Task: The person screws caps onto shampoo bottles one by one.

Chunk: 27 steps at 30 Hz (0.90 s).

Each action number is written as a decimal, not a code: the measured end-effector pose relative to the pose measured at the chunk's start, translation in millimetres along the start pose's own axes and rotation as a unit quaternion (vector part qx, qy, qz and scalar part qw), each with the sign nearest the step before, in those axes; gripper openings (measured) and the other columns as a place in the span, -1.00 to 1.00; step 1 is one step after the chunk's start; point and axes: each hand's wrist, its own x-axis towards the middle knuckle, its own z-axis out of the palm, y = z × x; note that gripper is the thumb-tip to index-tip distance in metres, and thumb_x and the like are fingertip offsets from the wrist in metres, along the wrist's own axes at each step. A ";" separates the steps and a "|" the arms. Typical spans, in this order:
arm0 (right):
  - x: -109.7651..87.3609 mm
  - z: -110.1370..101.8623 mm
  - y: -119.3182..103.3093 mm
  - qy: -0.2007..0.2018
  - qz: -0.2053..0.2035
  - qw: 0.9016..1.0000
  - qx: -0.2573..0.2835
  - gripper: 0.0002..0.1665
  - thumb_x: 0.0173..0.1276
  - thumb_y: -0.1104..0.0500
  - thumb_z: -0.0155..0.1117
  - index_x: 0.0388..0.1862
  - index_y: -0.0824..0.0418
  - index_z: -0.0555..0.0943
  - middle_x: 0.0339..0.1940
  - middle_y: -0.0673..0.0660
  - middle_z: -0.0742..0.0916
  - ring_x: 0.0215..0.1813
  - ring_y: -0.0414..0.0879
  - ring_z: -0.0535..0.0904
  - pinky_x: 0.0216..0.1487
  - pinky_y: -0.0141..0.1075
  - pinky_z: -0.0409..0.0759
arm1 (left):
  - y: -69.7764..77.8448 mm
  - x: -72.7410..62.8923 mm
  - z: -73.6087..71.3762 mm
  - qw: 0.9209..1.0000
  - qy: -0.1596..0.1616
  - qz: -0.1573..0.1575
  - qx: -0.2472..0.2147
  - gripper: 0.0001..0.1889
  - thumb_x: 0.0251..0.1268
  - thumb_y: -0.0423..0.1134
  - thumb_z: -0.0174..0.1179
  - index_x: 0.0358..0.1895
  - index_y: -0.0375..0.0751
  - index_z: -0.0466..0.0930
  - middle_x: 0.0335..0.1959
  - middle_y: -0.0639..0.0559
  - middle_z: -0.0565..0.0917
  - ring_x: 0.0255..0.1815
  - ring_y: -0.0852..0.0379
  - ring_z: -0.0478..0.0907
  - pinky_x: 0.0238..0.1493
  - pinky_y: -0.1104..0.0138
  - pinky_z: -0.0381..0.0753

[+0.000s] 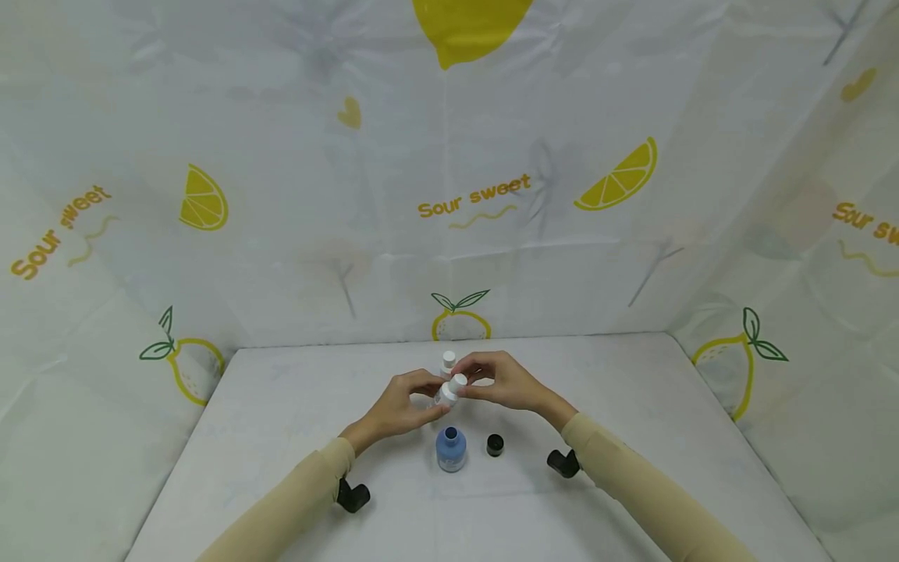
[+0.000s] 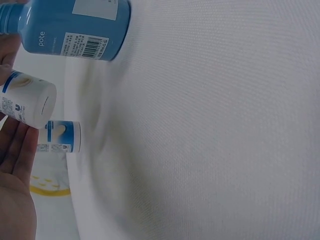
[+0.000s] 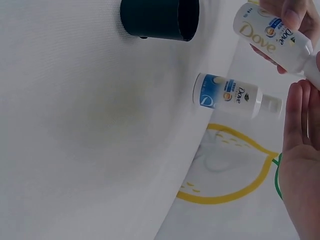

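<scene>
My left hand (image 1: 402,404) grips a small white Dove bottle (image 1: 445,396) by its body, holding it tilted above the table. At its top, my right hand (image 1: 509,381) pinches the white cap (image 1: 458,382) between thumb and fingers. Behind the hands a second white Dove bottle (image 3: 225,93) with a blue band stands upright, its cap on. Nearer to me stands a blue bottle (image 1: 451,451) with an uncapped neck; its label shows in the left wrist view. A black cap (image 1: 495,445) lies to its right.
A white cloth covers the table (image 1: 281,437). Beyond its back edge hangs a white curtain (image 1: 302,195) with lemon prints, which also runs along both sides. Black wrist cameras hang beneath the left sleeve (image 1: 288,499) and the right sleeve (image 1: 646,484).
</scene>
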 end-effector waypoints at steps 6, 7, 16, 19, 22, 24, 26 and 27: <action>0.2 2.4 -0.2 0.013 0.007 1.000 -0.017 -0.70 0.39 0.24 0.58 0.06 0.21 0.75 0.01 0.15 0.83 -0.03 -0.25 0.72 0.12 -0.32 0.83 | 0.5 0.2 0.8 1.000 0.002 0.004 -0.001 -0.64 0.33 -0.26 0.55 0.15 -0.21 0.79 -0.03 -0.07 0.82 -0.02 0.11 0.80 0.14 0.27 0.85; 0.4 3.2 -0.2 0.016 0.012 1.000 -0.019 -0.71 0.38 0.23 0.60 0.04 0.19 0.75 -0.01 0.13 0.83 -0.04 -0.25 0.73 0.11 -0.33 0.83 | 0.3 0.2 1.2 1.000 0.003 0.005 -0.001 -0.64 0.33 -0.26 0.55 0.15 -0.22 0.79 -0.03 -0.07 0.82 -0.03 0.11 0.79 0.14 0.27 0.85; 0.2 8.9 -3.9 0.041 0.040 0.998 -0.032 -0.71 0.32 0.15 0.67 -0.09 0.18 0.73 -0.14 0.12 0.81 -0.15 -0.19 0.74 0.02 -0.37 0.81 | 0.4 -0.4 1.6 1.000 -0.003 0.000 -0.003 -0.63 0.32 -0.28 0.55 0.16 -0.21 0.78 -0.02 -0.06 0.82 -0.01 0.14 0.79 0.15 0.29 0.84; 0.0 10.1 -5.0 0.046 0.044 0.997 -0.040 -0.68 0.31 0.14 0.67 -0.10 0.22 0.72 -0.15 0.17 0.80 -0.17 -0.20 0.73 0.01 -0.38 0.81 | -0.7 -0.3 2.2 1.000 -0.005 0.001 -0.002 -0.64 0.33 -0.27 0.54 0.16 -0.20 0.78 -0.01 -0.05 0.82 0.00 0.16 0.78 0.16 0.31 0.84; -0.1 11.2 -5.7 0.050 0.048 0.997 -0.044 -0.65 0.30 0.14 0.68 -0.11 0.29 0.70 -0.15 0.29 0.79 -0.19 -0.21 0.72 -0.02 -0.41 0.80 | -1.4 -0.4 2.5 1.000 -0.007 0.001 0.001 -0.63 0.33 -0.26 0.54 0.17 -0.18 0.78 -0.01 -0.03 0.82 0.01 0.18 0.77 0.17 0.32 0.83; -0.1 11.7 -5.6 0.053 0.052 0.996 -0.048 -0.64 0.30 0.14 0.68 -0.12 0.28 0.69 -0.14 0.35 0.79 -0.20 -0.23 0.71 -0.03 -0.43 0.79 | -1.7 -0.5 2.7 1.000 -0.007 0.002 0.003 -0.64 0.34 -0.25 0.54 0.17 -0.17 0.78 -0.01 -0.02 0.82 0.01 0.18 0.77 0.17 0.32 0.83; 0.0 12.2 -5.2 0.056 0.053 0.996 -0.049 -0.65 0.29 0.14 0.69 -0.15 0.25 0.68 -0.15 0.36 0.78 -0.21 -0.24 0.70 -0.05 -0.43 0.78 | -1.2 -0.4 2.8 1.000 -0.007 0.003 0.003 -0.64 0.35 -0.25 0.54 0.17 -0.17 0.78 0.00 -0.02 0.82 0.01 0.17 0.77 0.17 0.31 0.83; 0.1 12.4 -5.1 0.058 0.054 0.996 -0.051 -0.65 0.28 0.14 0.69 -0.15 0.25 0.68 -0.16 0.34 0.78 -0.22 -0.25 0.70 -0.05 -0.43 0.78 | -1.4 -0.5 2.9 1.000 -0.005 0.003 0.003 -0.64 0.35 -0.24 0.54 0.17 -0.17 0.78 -0.01 -0.02 0.82 0.00 0.16 0.78 0.17 0.31 0.83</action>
